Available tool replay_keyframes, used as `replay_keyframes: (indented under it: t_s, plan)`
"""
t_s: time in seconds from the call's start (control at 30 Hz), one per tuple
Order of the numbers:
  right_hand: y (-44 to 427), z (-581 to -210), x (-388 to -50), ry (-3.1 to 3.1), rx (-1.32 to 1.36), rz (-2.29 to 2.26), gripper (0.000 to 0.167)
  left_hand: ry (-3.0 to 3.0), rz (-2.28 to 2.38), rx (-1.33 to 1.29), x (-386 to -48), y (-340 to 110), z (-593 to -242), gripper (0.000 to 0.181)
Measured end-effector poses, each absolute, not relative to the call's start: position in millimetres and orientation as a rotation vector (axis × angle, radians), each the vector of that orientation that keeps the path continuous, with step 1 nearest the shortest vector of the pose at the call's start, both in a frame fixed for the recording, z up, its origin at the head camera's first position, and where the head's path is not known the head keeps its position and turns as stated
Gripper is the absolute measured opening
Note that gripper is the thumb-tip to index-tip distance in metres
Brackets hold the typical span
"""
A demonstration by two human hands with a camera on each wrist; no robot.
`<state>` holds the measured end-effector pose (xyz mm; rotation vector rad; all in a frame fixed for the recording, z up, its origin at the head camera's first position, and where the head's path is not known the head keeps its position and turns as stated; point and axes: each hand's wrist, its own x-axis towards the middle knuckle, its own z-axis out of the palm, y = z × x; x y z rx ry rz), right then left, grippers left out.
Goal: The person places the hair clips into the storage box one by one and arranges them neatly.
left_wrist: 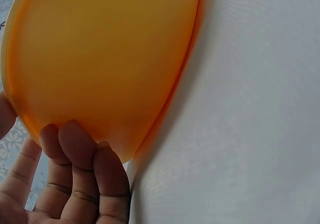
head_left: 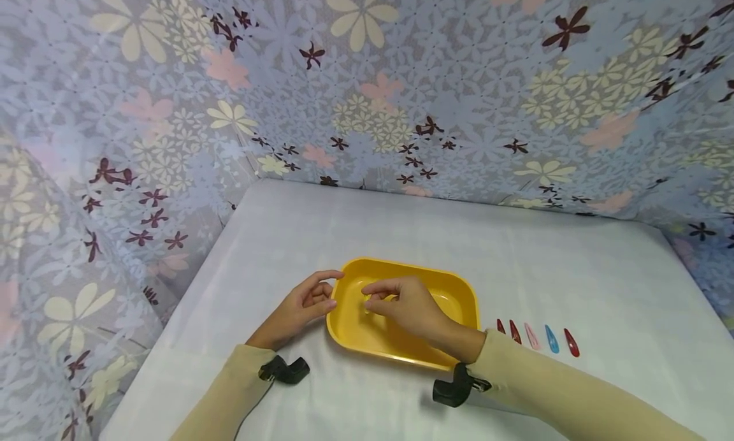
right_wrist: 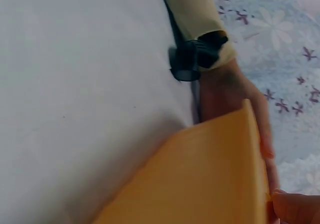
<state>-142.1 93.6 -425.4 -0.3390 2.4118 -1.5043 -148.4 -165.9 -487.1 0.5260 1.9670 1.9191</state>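
A yellow plastic tray [head_left: 367, 347] with rounded corners lies on the white-covered table. At its left end my left hand [head_left: 304, 304] holds the rim, thumb and forefinger at the edge. In the left wrist view the other fingers [left_wrist: 77, 144] bend against the tray's outer wall [left_wrist: 105, 58]. Over the inside of the tray, my right hand [head_left: 410, 304] pinches what looks like a small yellow hair clip [head_left: 367, 299] between thumb and fingertips. The fingers hide most of it, and its colour blends with the tray. In the right wrist view, the tray wall [right_wrist: 200, 179] blocks much of the scene.
Right of the tray several hair clips lie in a row: dark red ones, a pink clip [head_left: 532, 336], a blue clip [head_left: 552, 339] and a red clip [head_left: 571, 343] at the end. Flowered cloth [head_left: 367, 109] rises behind and beside the white table cover [head_left: 321, 218].
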Motion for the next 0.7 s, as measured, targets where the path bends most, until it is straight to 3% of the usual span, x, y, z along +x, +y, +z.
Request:
replay_keyframes:
  t_s: [0.7]
  plan:
    - [61,-458,-158,2.474,-0.437,-1.304,0.012,1.992,1.896,0.54,-148,-166,-485,0.052]
